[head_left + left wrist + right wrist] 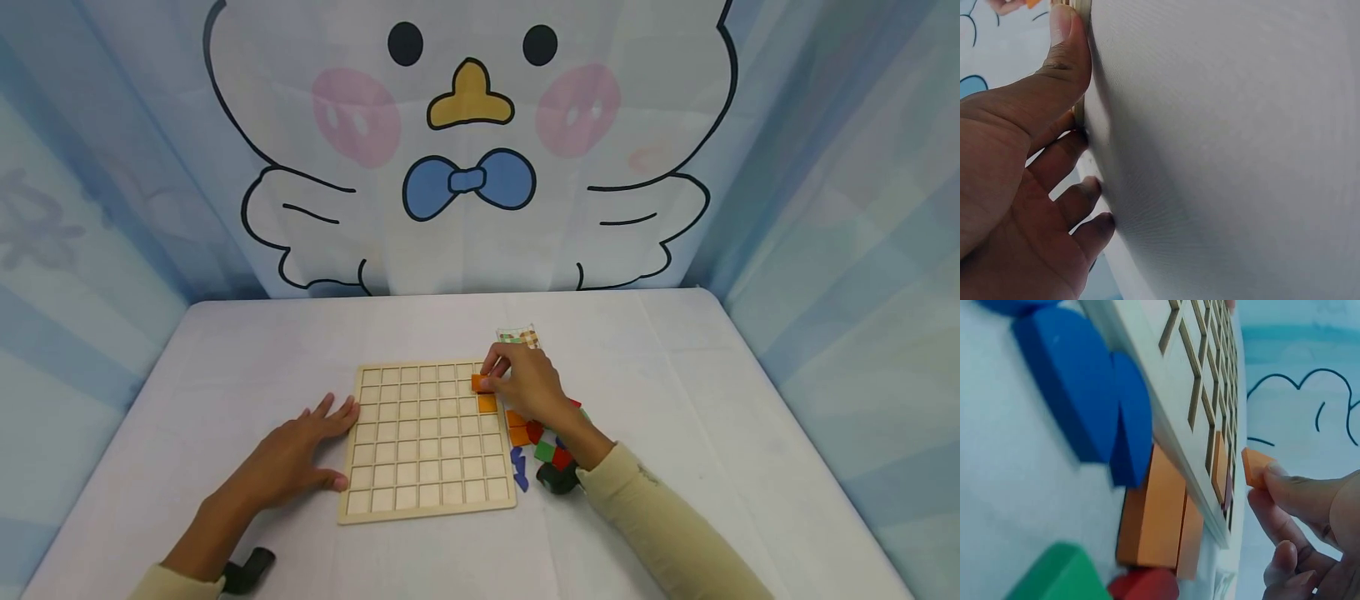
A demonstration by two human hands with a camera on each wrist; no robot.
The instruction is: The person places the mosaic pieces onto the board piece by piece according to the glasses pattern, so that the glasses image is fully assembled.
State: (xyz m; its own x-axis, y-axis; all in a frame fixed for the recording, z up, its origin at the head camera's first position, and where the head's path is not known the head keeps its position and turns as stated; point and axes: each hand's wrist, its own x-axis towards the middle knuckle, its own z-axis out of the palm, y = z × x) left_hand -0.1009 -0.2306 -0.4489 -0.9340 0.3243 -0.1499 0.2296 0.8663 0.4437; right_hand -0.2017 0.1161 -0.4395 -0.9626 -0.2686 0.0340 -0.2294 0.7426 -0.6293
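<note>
A pale wooden grid board (416,429) lies on the white cloth. My right hand (531,385) pinches a small orange block (1255,467) between thumb and fingertips, just above the board's far right corner. Another orange block (487,404) sits in a cell of the right column, slightly nearer to me. In the right wrist view a thin reddish piece (1229,490) shows beside that set block. My left hand (292,454) is spread along the board's left edge, its thumb (1063,44) and a finger touching the side of the frame.
Right of the board lie two orange blocks (517,427), blue curved pieces (519,471), a green block (545,452) and red pieces (562,458), partly under my right forearm. A small patterned packet (517,336) lies beyond the board's far right corner. Printed curtains (465,250) surround the table.
</note>
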